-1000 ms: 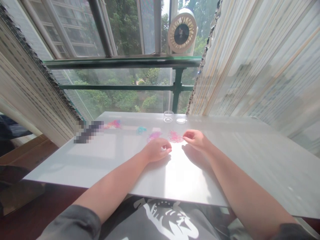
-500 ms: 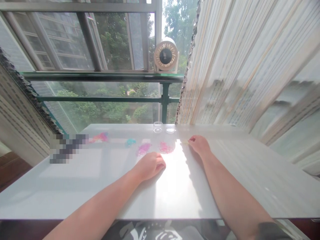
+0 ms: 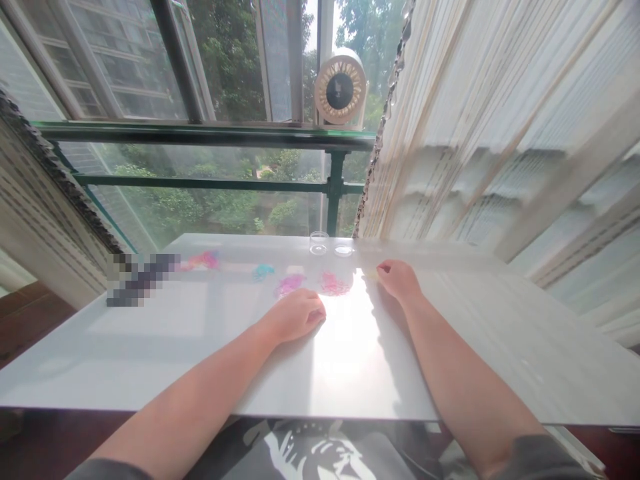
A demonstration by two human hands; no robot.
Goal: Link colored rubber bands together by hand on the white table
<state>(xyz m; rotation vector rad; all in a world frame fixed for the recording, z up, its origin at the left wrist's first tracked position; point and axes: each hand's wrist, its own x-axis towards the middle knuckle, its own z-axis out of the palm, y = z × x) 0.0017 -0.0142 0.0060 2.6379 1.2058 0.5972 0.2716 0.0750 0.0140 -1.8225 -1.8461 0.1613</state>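
Note:
My left hand [image 3: 299, 315] rests on the white table with its fingers curled together; whatever it may hold is too small to make out. Just beyond it lies a purple pile [image 3: 290, 285] of thin loops or strands, and a pink pile [image 3: 335, 284] is to its right. My right hand [image 3: 397, 279] is farther right on the table, fingers pinched, beside a faint yellowish patch [image 3: 371, 274]. What sits between those fingertips cannot be made out. A small teal pile [image 3: 263, 271] and a multicoloured pile [image 3: 203, 261] lie to the left.
At the back of the white table [image 3: 200, 367] stand a clear round container [image 3: 319, 244] and a clear shallow dish [image 3: 343, 251]. A blurred dark object [image 3: 145, 280] lies at the left edge. Behind are a railing [image 3: 215, 135], a round fan [image 3: 340, 90] and curtains [image 3: 475, 133].
The view has tilted down slightly, so the window and fan sit higher in it. My left hand has shifted a little to the left; my right hand stays by the yellowish patch.

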